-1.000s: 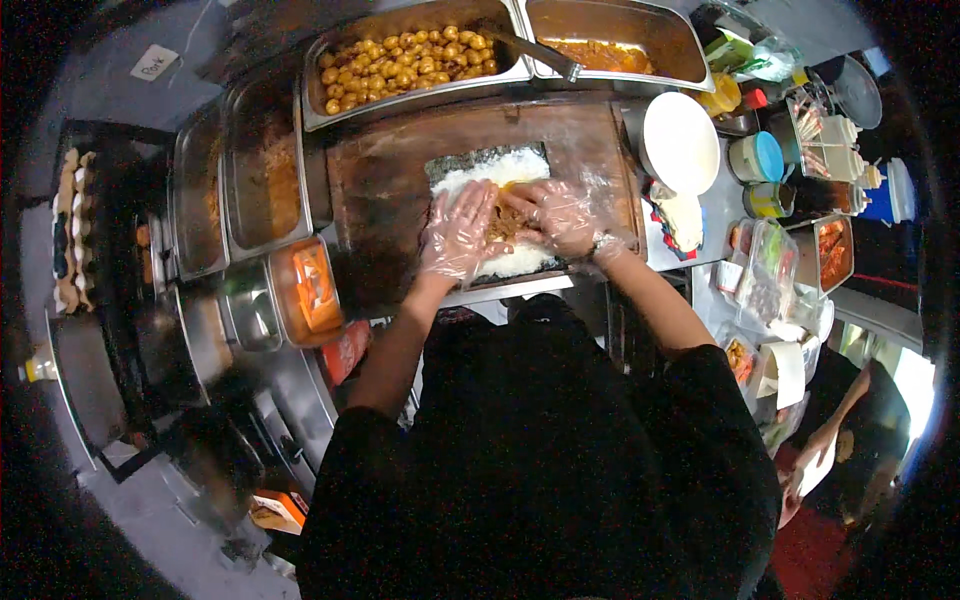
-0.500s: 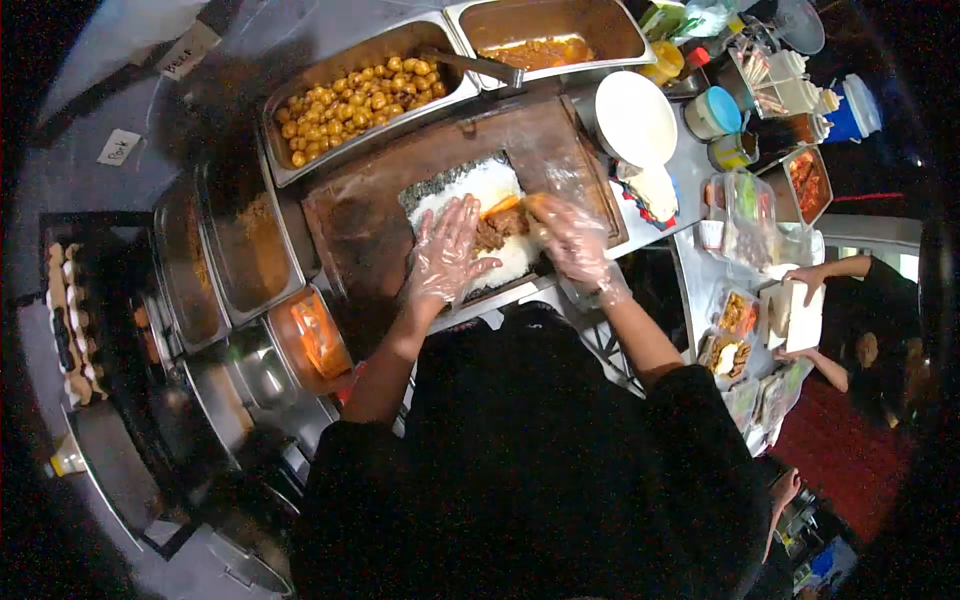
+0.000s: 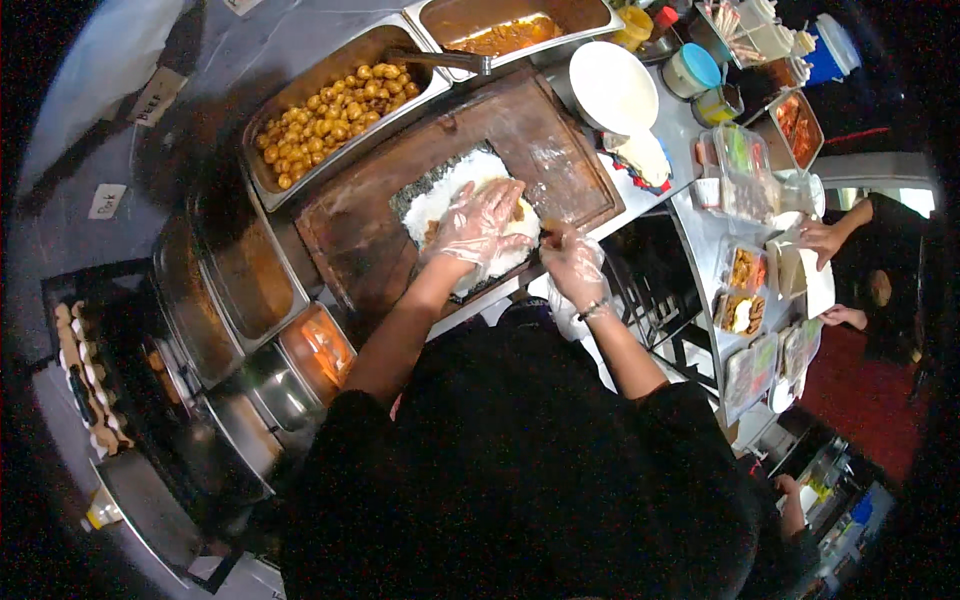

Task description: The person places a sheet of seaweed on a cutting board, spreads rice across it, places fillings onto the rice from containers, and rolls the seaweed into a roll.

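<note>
A seaweed sheet (image 3: 412, 178) spread with white rice (image 3: 447, 190) lies on a brown wooden cutting board (image 3: 350, 235). My left hand (image 3: 482, 222), in a clear plastic glove, rests over the middle with fingers stretched to the right. It covers most of the brown and orange filling; only small bits show around it. Beside the sheet's near right corner is my right hand (image 3: 575, 265), also gloved, its fingers drawn together in a pinch. A small dark bit shows at its fingertips, too small to name.
Behind the board stand steel pans of glazed round brown pieces (image 3: 335, 120) and orange-red sauce (image 3: 510, 38). A white bowl (image 3: 613, 90) is at the back right. Carrot strips (image 3: 325, 345) fill a pan at left. At right, a person's hands (image 3: 825, 240) hold a white box.
My left hand has slid right across the rice onto the filling. My right hand has drawn back from the filling toward the near edge, fingers now pinched. The whole view has shifted slightly.
</note>
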`<state>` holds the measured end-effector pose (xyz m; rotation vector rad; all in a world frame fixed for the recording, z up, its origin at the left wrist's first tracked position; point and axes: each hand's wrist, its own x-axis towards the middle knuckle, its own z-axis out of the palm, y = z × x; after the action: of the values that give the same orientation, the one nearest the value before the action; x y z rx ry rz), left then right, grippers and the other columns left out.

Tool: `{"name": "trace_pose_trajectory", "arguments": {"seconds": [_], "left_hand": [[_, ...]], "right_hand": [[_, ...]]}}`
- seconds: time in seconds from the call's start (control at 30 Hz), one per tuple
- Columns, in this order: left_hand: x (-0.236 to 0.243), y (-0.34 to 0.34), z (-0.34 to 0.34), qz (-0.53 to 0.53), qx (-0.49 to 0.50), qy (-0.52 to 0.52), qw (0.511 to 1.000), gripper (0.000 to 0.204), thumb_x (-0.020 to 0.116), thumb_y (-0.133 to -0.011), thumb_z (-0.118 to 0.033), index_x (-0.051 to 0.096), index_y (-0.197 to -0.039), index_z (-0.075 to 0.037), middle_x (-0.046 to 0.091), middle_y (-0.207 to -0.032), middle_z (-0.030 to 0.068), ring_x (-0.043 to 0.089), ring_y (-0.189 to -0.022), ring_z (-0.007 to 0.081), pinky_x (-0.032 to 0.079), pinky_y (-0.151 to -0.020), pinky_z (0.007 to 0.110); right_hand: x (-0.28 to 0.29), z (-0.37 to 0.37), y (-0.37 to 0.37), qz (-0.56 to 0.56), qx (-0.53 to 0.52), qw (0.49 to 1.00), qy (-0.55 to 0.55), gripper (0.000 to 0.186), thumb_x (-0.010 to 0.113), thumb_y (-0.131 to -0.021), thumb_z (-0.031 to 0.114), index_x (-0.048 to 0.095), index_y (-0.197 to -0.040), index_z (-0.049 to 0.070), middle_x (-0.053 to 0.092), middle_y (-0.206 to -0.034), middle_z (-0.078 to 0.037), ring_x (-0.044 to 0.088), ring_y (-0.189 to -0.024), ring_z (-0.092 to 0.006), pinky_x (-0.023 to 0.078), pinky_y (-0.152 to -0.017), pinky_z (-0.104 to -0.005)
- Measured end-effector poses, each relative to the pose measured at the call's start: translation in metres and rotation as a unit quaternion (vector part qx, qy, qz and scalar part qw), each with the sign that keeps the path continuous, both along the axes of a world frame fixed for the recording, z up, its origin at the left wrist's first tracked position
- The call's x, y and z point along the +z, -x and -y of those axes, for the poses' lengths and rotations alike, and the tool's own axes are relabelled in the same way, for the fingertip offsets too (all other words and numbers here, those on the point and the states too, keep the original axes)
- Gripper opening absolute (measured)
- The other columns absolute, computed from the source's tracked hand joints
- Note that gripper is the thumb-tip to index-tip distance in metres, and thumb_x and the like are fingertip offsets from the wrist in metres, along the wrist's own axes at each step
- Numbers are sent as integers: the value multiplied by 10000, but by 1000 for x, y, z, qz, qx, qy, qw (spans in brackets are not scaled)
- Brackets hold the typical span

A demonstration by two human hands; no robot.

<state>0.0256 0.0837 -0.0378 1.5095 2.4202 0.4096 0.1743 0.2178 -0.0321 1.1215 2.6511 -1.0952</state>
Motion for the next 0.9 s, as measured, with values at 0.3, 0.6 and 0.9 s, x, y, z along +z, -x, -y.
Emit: {"name": "trace_pose_trajectory", "arguments": {"seconds": [0.3,0.6,0.9], "left_hand": [[3,-47,43,-19,75,-115,990,834,606,-809,-618,422,-1438,-102,508,-1375,86,416,-1330,288,277,-1126,489],[-13,-97,26,-145,233,-191,942,549,781,-728,-395,596,-1193,-168,560,-1190,30,506,-1142,264,319,-1028,522],[6,-73,13,-157,311,-153,925,315,793,-658,-274,654,-919,-164,577,-1133,2,507,-1134,239,304,-1023,515]], "right_hand": [[-10,-38,-1,-227,271,935,-36,243,700,-752,5,702,-980,88,665,-969,-115,639,-917,-312,515,-779,-406],[-5,-55,40,-378,357,847,-112,205,760,-710,50,647,-875,95,662,-961,-100,637,-839,-328,513,-683,-441],[-12,-45,50,-339,451,814,-135,409,759,-732,230,639,-1108,122,628,-1084,-102,598,-1002,-305,460,-854,-457]]}}
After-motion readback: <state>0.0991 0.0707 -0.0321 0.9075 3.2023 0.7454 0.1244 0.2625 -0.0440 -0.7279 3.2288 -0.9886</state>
